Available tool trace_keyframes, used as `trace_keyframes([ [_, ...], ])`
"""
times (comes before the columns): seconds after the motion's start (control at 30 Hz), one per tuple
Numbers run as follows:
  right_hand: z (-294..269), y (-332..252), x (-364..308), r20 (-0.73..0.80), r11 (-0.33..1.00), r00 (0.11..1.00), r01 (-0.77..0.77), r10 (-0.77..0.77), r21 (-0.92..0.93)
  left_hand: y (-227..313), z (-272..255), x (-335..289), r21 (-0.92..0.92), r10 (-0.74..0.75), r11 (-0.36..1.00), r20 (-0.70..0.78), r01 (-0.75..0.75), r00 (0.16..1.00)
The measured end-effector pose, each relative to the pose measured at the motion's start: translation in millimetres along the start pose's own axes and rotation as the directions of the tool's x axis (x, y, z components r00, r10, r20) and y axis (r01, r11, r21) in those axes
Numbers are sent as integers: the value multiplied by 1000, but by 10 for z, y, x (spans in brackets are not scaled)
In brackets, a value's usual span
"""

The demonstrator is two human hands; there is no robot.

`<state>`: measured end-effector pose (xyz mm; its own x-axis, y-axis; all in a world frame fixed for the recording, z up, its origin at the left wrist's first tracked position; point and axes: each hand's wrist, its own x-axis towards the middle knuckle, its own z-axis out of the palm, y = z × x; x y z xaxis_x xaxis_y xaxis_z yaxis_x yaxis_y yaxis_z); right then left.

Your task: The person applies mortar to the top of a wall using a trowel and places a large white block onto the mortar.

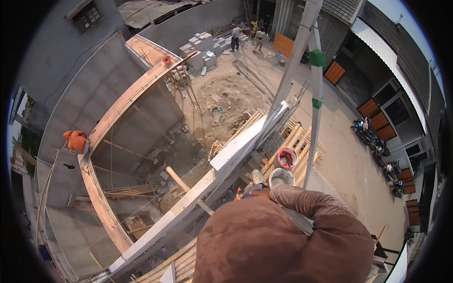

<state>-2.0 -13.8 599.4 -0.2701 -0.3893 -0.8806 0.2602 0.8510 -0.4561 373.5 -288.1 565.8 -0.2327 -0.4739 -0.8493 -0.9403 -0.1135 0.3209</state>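
My right arm, in a dusty brown sleeve (306,198), bends inward across my body. My right hand (261,192) is small in the picture and lies against the dark cloth over my leg; its fingers are too hidden to read. Just beyond it shows a dusty boot (257,177). Close to the hand stands a pale bucket (281,178) with grey mix inside. Behind that sits a red bucket (287,158) with a light rim, on bamboo poles (302,141). My left hand is out of sight, with my brown-clad torso filling the lower middle.
I am high above the ground beside a white block wall (245,141). Tall metal profiles (295,61) rise close by. Orange-brown formwork (113,108) curves along the left, where a person in orange (75,140) crouches. Below lie a sand heap (229,96) and stacked blocks (200,42).
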Motion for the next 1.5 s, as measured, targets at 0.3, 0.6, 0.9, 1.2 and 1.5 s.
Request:
trace_keyframes([
  [0.3,-61,182,-763,185,994,982,-54,35,99,126,-52,-24,102,36,994,55,-41,998],
  [0.6,37,633,-315,22,999,999,-35,35,10,29,-92,-150,137,10,990,48,-16,999],
  [0.9,-46,834,-31,-83,992,997,-7,-4,-128,-437,54,-291,-27,-110,994,-19,109,994],
  [1.2,-245,1033,83,158,740,963,270,-220,-616,-1337,579,-531,-267,-396,885,0,382,918],
  [1.5,-301,885,338,93,776,957,278,-275,-566,-1209,881,-541,-281,-335,903,10,324,942],
])
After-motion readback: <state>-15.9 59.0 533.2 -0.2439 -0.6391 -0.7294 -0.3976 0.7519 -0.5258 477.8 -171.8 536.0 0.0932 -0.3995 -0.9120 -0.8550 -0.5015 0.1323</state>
